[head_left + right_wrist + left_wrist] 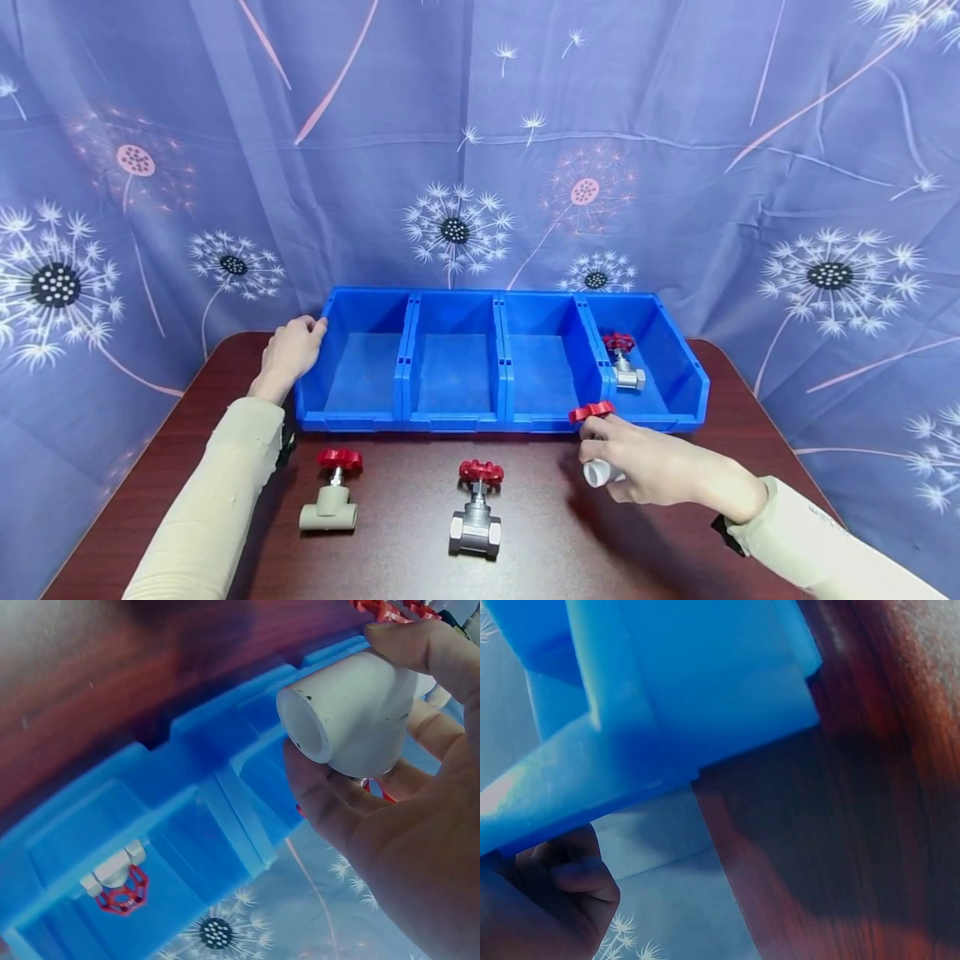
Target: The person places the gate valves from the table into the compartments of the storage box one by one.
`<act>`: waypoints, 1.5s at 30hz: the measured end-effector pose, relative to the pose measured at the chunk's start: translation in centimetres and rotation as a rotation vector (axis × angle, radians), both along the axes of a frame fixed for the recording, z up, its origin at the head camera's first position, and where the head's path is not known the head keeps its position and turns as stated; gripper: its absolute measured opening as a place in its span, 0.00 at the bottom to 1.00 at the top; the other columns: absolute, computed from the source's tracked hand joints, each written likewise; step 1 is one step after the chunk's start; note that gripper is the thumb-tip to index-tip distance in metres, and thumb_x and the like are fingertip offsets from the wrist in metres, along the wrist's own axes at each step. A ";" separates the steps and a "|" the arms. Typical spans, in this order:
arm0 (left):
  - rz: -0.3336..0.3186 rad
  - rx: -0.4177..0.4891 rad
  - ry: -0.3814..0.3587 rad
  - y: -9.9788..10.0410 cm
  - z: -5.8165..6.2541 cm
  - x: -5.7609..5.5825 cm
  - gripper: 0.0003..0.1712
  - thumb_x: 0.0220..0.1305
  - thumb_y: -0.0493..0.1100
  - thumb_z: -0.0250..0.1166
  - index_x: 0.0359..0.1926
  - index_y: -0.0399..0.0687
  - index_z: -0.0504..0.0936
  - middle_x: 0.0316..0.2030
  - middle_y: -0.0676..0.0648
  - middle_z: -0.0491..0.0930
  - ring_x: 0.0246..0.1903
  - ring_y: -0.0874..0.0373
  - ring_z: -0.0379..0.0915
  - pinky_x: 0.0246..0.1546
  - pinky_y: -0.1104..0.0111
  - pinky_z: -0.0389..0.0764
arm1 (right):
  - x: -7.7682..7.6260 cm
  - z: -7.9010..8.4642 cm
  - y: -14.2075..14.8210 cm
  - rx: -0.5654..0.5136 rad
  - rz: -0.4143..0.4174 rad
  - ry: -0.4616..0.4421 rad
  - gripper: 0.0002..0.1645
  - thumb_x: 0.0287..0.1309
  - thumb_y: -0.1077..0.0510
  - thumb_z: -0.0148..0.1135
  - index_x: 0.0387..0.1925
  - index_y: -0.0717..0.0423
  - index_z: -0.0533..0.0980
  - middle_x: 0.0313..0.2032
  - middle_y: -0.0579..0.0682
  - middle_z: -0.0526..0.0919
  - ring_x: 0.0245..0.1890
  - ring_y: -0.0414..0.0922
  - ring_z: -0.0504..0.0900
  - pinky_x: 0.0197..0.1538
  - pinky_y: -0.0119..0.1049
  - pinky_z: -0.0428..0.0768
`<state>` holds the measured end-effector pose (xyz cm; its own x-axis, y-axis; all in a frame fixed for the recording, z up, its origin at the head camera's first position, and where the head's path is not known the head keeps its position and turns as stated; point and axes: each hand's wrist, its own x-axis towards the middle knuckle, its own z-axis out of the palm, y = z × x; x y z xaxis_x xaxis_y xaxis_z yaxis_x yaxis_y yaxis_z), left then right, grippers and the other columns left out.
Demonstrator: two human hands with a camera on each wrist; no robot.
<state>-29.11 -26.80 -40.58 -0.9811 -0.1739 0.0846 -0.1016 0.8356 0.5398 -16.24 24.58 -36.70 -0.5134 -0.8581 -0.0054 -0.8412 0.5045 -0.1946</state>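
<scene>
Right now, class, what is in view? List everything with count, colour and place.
Bin: one, blue, four-part, on the table.
Binned valve: one, silver and red, rightmost compartment.
Loose valve: one, silver and red, table, centre front.
Beige valve: one, beige and red, table, front left.
White valve: one, white and red, above the table.
Table: one, brown, beneath the bin.
Curtain: one, periwinkle, behind the table.
Wrist pieces: two, black, by the sleeves.
Sleeves: two, cream, left and right.
Hands: two, bare, left at the bin's left edge, right gripping the white valve.
</scene>
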 end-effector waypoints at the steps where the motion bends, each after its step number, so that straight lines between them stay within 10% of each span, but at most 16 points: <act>1: -0.002 0.001 0.000 0.0 0.0 0.0 0.28 0.76 0.61 0.41 0.40 0.43 0.76 0.35 0.37 0.77 0.40 0.37 0.74 0.36 0.47 0.70 | -0.1 0.2 -0.1 0.006 -0.003 0.000 0.24 0.42 0.63 0.77 0.41 0.47 0.76 0.44 0.41 0.71 0.43 0.41 0.71 0.42 0.37 0.78; 20: -0.004 -0.009 0.000 -0.1 -0.1 -0.1 0.30 0.76 0.61 0.40 0.40 0.42 0.76 0.35 0.36 0.77 0.40 0.37 0.74 0.35 0.48 0.70 | -4.7 3.2 -2.6 0.115 -0.008 0.042 0.21 0.48 0.60 0.74 0.45 0.51 0.77 0.45 0.45 0.73 0.44 0.43 0.74 0.45 0.41 0.78; 45: 0.003 -0.002 -0.010 -0.3 -0.2 -0.2 0.30 0.76 0.62 0.40 0.42 0.42 0.76 0.37 0.36 0.77 0.40 0.37 0.74 0.37 0.47 0.70 | -10.1 2.5 -5.3 0.108 -0.068 -0.004 0.19 0.49 0.62 0.74 0.43 0.55 0.78 0.40 0.47 0.75 0.38 0.44 0.77 0.44 0.40 0.80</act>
